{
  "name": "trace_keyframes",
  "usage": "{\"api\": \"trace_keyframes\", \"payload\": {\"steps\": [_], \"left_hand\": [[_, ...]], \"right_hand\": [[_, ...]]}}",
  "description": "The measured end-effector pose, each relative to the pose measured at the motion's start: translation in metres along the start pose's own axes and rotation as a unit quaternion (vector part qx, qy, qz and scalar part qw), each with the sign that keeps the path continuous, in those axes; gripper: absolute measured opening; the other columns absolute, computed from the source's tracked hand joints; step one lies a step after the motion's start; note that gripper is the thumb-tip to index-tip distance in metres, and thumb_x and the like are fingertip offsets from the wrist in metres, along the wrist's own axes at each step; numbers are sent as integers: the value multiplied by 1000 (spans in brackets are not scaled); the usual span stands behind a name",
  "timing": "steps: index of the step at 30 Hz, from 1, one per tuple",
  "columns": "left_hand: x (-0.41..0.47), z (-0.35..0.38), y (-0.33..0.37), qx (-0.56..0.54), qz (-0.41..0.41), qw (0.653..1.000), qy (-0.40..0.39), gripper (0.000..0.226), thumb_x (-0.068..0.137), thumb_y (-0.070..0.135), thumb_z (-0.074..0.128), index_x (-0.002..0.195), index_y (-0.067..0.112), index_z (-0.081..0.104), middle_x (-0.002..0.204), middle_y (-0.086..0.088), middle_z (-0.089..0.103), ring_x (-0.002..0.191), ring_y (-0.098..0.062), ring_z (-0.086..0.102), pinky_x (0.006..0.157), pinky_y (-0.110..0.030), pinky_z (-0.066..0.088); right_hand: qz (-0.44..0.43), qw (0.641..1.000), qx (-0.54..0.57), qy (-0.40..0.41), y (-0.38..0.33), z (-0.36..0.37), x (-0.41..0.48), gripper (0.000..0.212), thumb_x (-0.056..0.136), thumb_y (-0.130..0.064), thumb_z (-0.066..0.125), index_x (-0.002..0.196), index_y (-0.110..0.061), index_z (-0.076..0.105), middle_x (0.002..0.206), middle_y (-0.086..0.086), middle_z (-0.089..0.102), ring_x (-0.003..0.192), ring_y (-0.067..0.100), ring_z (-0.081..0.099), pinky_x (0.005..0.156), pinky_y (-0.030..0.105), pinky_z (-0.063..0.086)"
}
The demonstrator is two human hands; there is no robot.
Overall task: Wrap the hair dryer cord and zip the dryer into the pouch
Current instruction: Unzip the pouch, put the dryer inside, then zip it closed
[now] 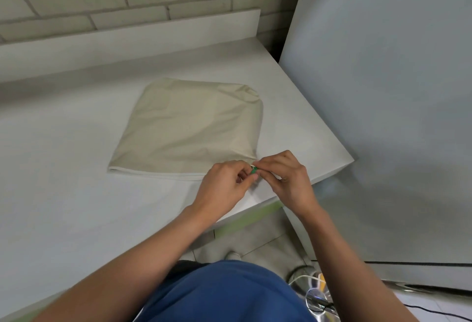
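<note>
The pouch (189, 127) lies flat on the white bench (63, 155), its open or zipped edge towards the person. The hair dryer and its cord do not show. The cloth looks slightly full towards the one o'clock corner, but I cannot tell whether the dryer is inside.

Both hands meet at the pouch's five o'clock corner, close to the bench edge. The left hand (224, 188) has its fingers (246, 172) curled and pinching a small green tab (253, 169), probably the zip pull. The right hand (288, 176) is curled too. Its fingers (264, 165) seem to pinch the pouch corner right beside the tab, though how the grip is shared between tab and cloth is hard to make out.

This looks like the zipping step, either just starting or just ending.

To do it well:
- One hand should hold the corner taut and pressed down as an anchor.
- The other should draw the tab along the near seam towards eight o'clock, in line with the teeth.
- The pull should stay low and steady, since loose cloth can bunch and catch in the slider.
- If the corner lifts, it is better to re-seat the anchoring grip before pulling further.
</note>
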State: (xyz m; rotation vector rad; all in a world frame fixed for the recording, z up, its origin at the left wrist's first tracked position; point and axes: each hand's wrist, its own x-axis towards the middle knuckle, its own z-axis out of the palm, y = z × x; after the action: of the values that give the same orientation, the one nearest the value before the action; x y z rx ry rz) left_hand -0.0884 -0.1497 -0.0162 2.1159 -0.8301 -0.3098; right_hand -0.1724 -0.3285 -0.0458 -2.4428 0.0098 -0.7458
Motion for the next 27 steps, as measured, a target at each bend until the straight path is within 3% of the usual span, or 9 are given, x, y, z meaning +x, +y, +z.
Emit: {"api": "trace_keyframes", "payload": {"steps": [8, 16, 19, 22, 27], "left_hand": [[-7, 0, 8, -1, -14, 1000, 17, 14, 95, 32, 60, 89, 28, 71, 77, 14, 69, 74, -7, 64, 73, -36, 55], [-20, -13, -15, 23, -107, 989, 101, 11, 94, 29, 65, 89, 26, 74, 78, 15, 72, 77, -6, 68, 75, -34, 58], [-31, -24, -28, 27, -116, 988, 103, 11, 95, 25, 65, 91, 26, 75, 84, 17, 74, 82, -4, 69, 78, -34, 58], [-39, -30, -33, 35, -105, 988, 107, 11, 95, 25, 65, 91, 26, 75, 84, 15, 74, 81, -6, 68, 78, -35, 57], [-43, -34, -28, 35, -90, 989, 113, 13, 95, 22, 64, 88, 26, 74, 84, 18, 72, 87, -1, 64, 76, -12, 45]], "right_hand": [[3, 1000, 10, -14, 3, 1, -6, 15, 91, -16, 76, 104, -13, 82, 101, -5, 78, 87, 22, 61, 70, 39, 56], [22, 1000, -14, 16, 26, -12, -20, 16, 87, -13, 83, 103, -14, 82, 101, -11, 77, 86, 20, 60, 70, 38, 55], [14, 999, -47, -18, 29, -19, -27, 17, 92, -25, 79, 106, -16, 81, 103, -13, 76, 91, 18, 56, 72, 38, 55], [-27, 998, -30, -45, 3, -14, -18, 37, 90, -46, 76, 114, -18, 79, 113, -6, 74, 99, 23, 57, 84, 32, 51], [-101, 990, -85, -45, -50, 38, 7, 37, 89, -38, 79, 120, -17, 75, 111, -1, 71, 93, 26, 61, 75, 38, 49]]}}
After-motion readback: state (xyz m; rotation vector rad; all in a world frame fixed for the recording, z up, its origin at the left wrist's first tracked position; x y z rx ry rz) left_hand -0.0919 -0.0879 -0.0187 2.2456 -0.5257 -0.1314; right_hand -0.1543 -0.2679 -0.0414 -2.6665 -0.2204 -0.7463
